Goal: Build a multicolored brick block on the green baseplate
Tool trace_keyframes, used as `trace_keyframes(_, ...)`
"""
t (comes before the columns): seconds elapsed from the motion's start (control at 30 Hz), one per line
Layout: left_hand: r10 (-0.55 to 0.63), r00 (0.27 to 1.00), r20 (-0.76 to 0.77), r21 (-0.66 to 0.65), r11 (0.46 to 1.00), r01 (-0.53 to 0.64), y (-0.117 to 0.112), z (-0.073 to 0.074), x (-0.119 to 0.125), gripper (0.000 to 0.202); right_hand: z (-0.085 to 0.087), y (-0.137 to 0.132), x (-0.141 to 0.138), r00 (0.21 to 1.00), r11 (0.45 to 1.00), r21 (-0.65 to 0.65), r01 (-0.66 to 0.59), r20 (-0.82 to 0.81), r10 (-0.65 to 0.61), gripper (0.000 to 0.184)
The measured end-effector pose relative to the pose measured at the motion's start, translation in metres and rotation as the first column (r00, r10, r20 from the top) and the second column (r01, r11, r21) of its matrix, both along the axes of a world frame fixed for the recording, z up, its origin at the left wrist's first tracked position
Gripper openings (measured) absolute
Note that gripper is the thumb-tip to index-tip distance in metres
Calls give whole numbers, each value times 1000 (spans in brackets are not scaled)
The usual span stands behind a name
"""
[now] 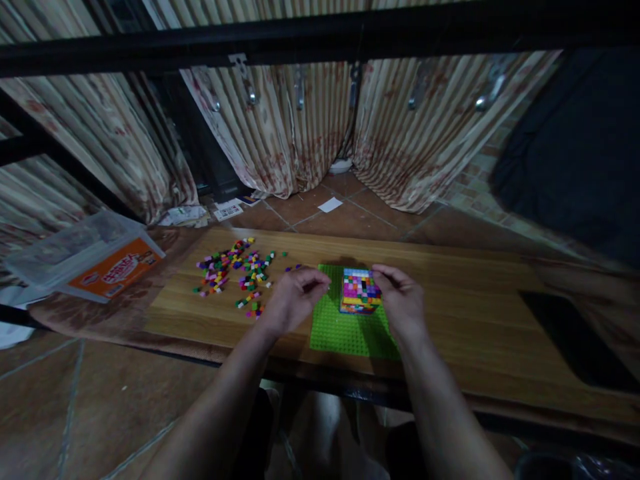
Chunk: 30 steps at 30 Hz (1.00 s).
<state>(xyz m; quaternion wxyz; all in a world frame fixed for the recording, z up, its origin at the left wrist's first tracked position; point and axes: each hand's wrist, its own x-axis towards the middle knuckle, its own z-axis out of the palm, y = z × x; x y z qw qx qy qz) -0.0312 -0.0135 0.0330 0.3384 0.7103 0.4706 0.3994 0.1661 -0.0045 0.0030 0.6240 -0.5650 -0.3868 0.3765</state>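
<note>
A block built of many coloured toy bricks (361, 308) stands on a green studded baseplate (330, 333). Its top is a patchwork of pink, purple, orange and white, with a pale blue row at the far edge and a dark gap near the middle. My left hand (295, 300) hovers over the baseplate's left edge, apart from the block. Its thumb and fingers are pinched together; a tiny pale speck shows at the tips, too small to name. At the block's far right corner is my right hand (403, 300), fingertips pinched by the top edge. What they grip is unclear.
Loose small bricks (255, 270) lie scattered over the left of the wooden table (465, 320). Beyond them stands a clear plastic box (107, 250) with an orange label. A dark flat slab (575, 340) lies at the right. A black bar (320, 33) with metal hooks crosses above.
</note>
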Motion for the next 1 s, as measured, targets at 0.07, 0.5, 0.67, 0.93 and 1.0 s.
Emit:
trace_keyframes(0.07,-14,1000,25,62,998,12,-4,4,13,12,1,0,0,1000,1000,0,-4,4,4,22)
trace_keyframes(0.5,20,960,-281,409,907,101,-5,0,43,17,0,-1,1,999,999,-6,-38,3,38,22)
trace_keyframes(0.67,24,958,-284,430,896,105,-4,-1,42,18,1,-1,0,999,999,3,-40,-2,40,21)
trace_keyframes(0.93,69,964,-258,458,887,59,-6,-6,42,14,1,1,1,999,999,3,-44,-4,44,21)
trace_keyframes(1.0,80,962,-260,467,883,53,-7,-7,43,15,1,1,1,999,999,5,-47,-2,47,20)
